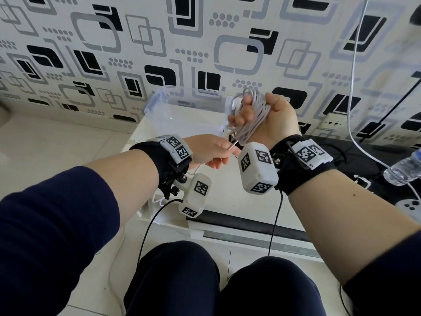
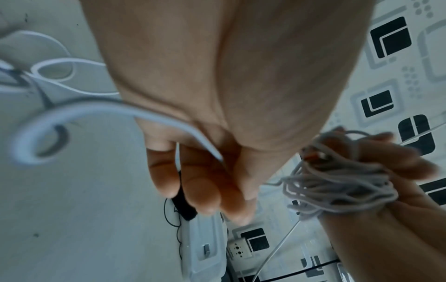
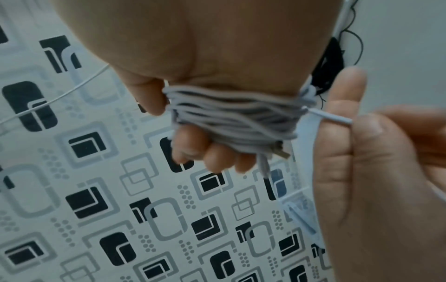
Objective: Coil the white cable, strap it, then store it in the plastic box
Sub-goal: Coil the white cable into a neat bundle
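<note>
The white cable (image 1: 252,117) is wound in many turns round my raised right hand (image 1: 278,119), whose fingers (image 3: 212,156) curl in over the coil (image 3: 231,114). A plug end sticks out by the fingertips. My left hand (image 1: 209,151), lower and to the left, pinches the free strand (image 3: 330,117) just below the coil (image 2: 335,183). The loose tail (image 2: 72,112) trails from the left hand (image 2: 205,181) in loops over the white table. A black strap (image 2: 184,208) lies on the table under the hands. The clear plastic box (image 1: 159,103) stands open behind them, against the wall.
A low white table (image 1: 173,215) carries the box. To the right are a black mat (image 1: 341,160), a water bottle (image 1: 403,169) and a grey controller (image 1: 410,206). Another thin white cable (image 1: 353,65) hangs down the patterned wall near a socket (image 1: 332,124).
</note>
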